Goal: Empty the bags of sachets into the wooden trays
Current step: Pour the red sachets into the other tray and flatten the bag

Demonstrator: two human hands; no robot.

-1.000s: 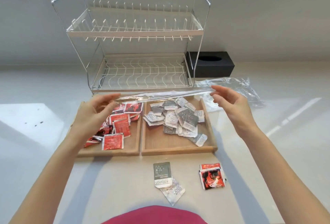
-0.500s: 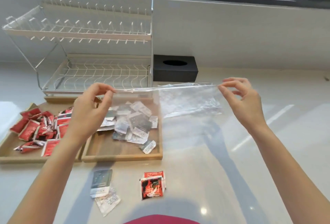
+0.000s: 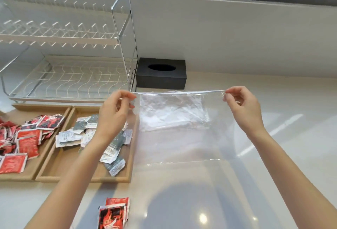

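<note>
A few red sachets [image 3: 114, 214] lie loose on the counter nearest the person. Beyond, the left hand [image 3: 114, 115] and right hand [image 3: 243, 108] each pinch a top corner of the clear bag [image 3: 178, 137], hanging empty beside the right wooden tray [image 3: 54, 166]. It looks light, limp and slippery, so it is best gripped along its stiffer mouth strip.

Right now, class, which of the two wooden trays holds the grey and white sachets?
The right wooden tray, beneath the left hand; the left wooden tray holds red sachets.

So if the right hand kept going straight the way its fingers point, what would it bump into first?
The right hand points leftward along the clear bag, so probably the left hand pinching the other corner; depth is uncertain.
</note>
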